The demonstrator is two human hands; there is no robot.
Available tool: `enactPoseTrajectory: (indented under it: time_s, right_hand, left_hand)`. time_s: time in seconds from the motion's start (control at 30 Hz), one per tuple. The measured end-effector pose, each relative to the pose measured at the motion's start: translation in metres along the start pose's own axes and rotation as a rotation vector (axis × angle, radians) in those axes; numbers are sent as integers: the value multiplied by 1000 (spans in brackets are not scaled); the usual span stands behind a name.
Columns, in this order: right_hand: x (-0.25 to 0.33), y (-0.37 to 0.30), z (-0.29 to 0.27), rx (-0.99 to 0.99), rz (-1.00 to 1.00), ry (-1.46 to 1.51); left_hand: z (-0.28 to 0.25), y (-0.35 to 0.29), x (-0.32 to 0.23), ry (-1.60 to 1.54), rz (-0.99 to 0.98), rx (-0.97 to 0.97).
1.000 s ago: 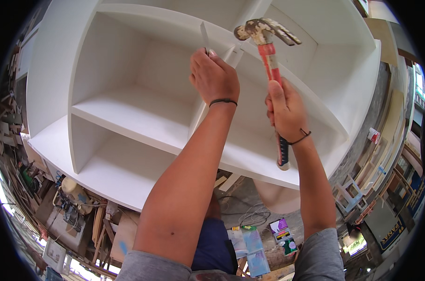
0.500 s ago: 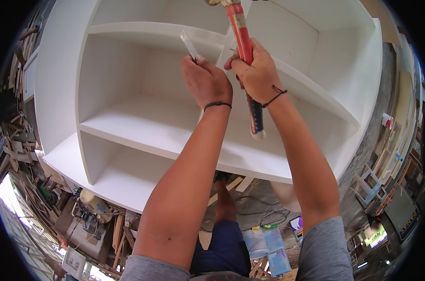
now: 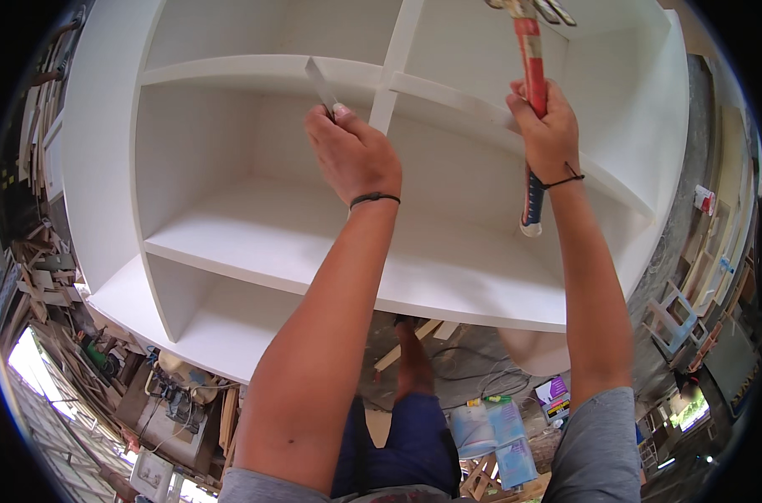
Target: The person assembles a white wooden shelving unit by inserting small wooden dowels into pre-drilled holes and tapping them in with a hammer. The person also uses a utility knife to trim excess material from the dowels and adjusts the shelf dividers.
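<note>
Left hand point(image 3: 353, 152) has fingers pinching a flat metal blade point(image 3: 318, 80), upper centre, tip up, probably to clear the knuckles. Right hand point(image 3: 552, 134) grips the claw hammer point(image 3: 531, 59) mid-handle, upper right, likely for control.

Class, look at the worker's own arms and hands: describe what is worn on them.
The left hand and right hand are gloveless. Each wrist has a thin dark cord bracelet; the right one has an end sticking out. The forearms are uncovered below short, plain grey sleeves.
</note>
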State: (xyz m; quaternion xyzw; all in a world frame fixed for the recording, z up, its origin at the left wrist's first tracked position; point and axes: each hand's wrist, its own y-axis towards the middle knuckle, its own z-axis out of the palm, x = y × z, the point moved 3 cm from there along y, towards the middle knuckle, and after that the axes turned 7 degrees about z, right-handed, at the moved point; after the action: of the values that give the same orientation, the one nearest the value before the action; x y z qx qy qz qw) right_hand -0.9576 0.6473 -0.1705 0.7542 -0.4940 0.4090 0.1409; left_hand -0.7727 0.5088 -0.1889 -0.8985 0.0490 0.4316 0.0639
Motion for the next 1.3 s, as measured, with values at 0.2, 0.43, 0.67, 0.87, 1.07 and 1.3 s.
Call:
enactPoseTrajectory:
  time_s: [0.2, 0.43, 0.67, 0.87, 1.07, 1.3]
  right_hand:
    - [-18, -7, 0, 34, 18, 60]
    - [-14, -11, 3, -16, -87, 33]
    - [-20, -10, 5, -78, -157, 31]
    - [-22, -6, 4, -38, -130, 56]
    - [-28, -3, 5, 6, -64, 140]
    - [-29, -2, 5, 31, -47, 181]
  left_hand:
    - [3, -2, 0, 36, -45, -5]
    - [1, -3, -3, 70, 225, -106]
    - [-7, 7, -7, 112, 536, -106]
    - [-8, 17, -3, 132, 708, -112]
    - [-8, 9, 4, 158, 651, -75]
    - [-6, 10, 6, 152, 636, 4]
